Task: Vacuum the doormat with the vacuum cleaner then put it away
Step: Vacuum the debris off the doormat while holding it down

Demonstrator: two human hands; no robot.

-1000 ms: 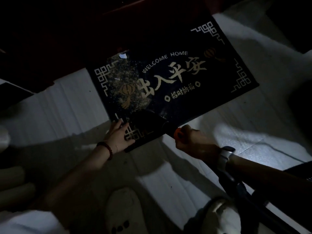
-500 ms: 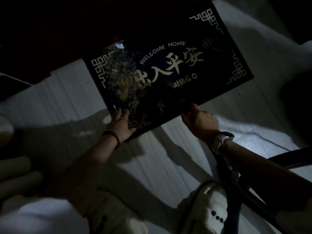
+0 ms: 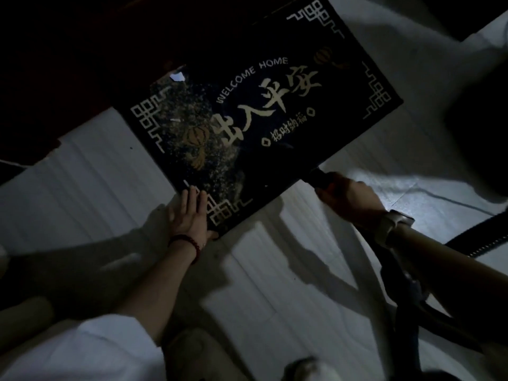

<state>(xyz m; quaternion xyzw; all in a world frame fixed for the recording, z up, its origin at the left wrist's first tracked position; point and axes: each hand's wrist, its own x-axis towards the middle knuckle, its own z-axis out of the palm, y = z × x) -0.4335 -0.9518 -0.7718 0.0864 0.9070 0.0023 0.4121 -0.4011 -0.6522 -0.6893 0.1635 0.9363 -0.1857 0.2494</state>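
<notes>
doormat [image 3: 275, 111] on floor [image 3: 82, 193], left hand [image 3: 189, 215] on its near-left corner, right hand [image 3: 349, 196] at its near edge

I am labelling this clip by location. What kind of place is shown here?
Probably a home entrance, dimly lit. A doormat reading WELCOME HOME lies on a pale tiled floor, beside what looks like a dark door.

Dim, hard shadows, bright patch right
</notes>
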